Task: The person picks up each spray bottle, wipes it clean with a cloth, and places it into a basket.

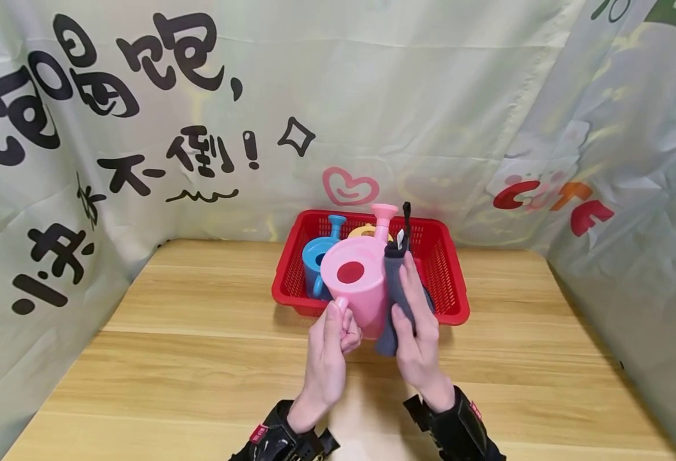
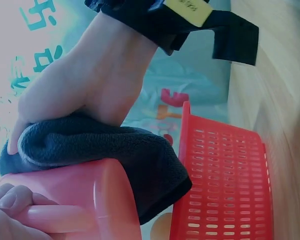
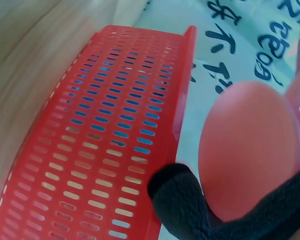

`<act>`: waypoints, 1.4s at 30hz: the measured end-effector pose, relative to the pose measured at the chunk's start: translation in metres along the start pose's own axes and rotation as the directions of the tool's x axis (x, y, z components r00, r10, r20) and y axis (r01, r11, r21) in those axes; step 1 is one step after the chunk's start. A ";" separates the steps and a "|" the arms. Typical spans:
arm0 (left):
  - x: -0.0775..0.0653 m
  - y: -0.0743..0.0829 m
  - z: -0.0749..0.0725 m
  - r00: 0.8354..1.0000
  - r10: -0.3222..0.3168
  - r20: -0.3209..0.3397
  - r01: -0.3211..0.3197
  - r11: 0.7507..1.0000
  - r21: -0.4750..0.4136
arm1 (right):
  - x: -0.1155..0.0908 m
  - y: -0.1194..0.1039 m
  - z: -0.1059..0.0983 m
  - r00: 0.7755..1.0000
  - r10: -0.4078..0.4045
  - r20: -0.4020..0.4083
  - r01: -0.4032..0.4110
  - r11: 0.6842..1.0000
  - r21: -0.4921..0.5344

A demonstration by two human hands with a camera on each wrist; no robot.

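Observation:
A pink watering can (image 1: 361, 288) is held up in front of the basket, its spout pointing away. My left hand (image 1: 328, 349) grips its handle, which also shows in the left wrist view beside the curled fingers (image 2: 17, 200). On the can's right side lies a folded dark grey towel (image 1: 392, 301) with a black hem and loop. My right hand (image 1: 420, 333) presses the towel against the can with fingers and thumb extended. In the right wrist view, the can's rounded pink base (image 3: 247, 150) shows above the towel (image 3: 185, 205); most of that hand is out of frame.
Behind the can stands a red perforated basket (image 1: 456, 294) on the wooden table (image 1: 200, 358). Inside it are a blue watering can (image 1: 312, 256) and a yellow item (image 1: 363, 230), partly hidden. A printed fabric backdrop (image 1: 430, 115) encloses the back and sides.

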State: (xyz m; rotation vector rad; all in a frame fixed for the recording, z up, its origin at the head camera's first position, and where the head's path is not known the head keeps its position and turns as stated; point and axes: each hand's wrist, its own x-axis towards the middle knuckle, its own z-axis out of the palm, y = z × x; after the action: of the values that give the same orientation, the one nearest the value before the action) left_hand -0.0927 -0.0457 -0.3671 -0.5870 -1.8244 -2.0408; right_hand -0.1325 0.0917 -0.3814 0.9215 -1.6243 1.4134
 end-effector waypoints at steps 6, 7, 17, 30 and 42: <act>0.000 0.000 0.000 1.000 0.019 0.020 -0.019 1.000 0.007 | 0.001 0.000 -0.006 0.998 0.068 0.016 -0.068 0.997 0.045; 0.000 0.000 0.000 0.999 0.022 0.024 -0.022 1.000 0.003 | 0.001 0.001 -0.006 0.999 0.038 0.019 -0.038 0.999 0.017; 0.002 0.004 -0.004 0.998 -0.050 0.043 0.053 0.996 -0.072 | -0.003 0.012 0.008 0.945 -0.324 0.037 0.318 0.894 -0.316; 0.010 0.009 -0.016 0.971 -0.204 0.123 0.226 0.954 -0.198 | -0.003 0.022 0.001 0.898 -0.417 0.139 0.440 0.852 -0.284; 0.017 0.013 -0.029 0.929 -0.257 0.268 0.326 0.909 -0.258 | 0.000 0.024 -0.016 0.974 -0.201 0.106 0.200 0.980 0.022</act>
State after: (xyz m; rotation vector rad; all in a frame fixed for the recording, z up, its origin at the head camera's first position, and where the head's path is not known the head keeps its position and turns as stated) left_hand -0.1029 -0.0755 -0.3497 -0.6864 -1.8327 -2.5781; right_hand -0.1522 0.1107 -0.3900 1.1524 -1.5537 1.2538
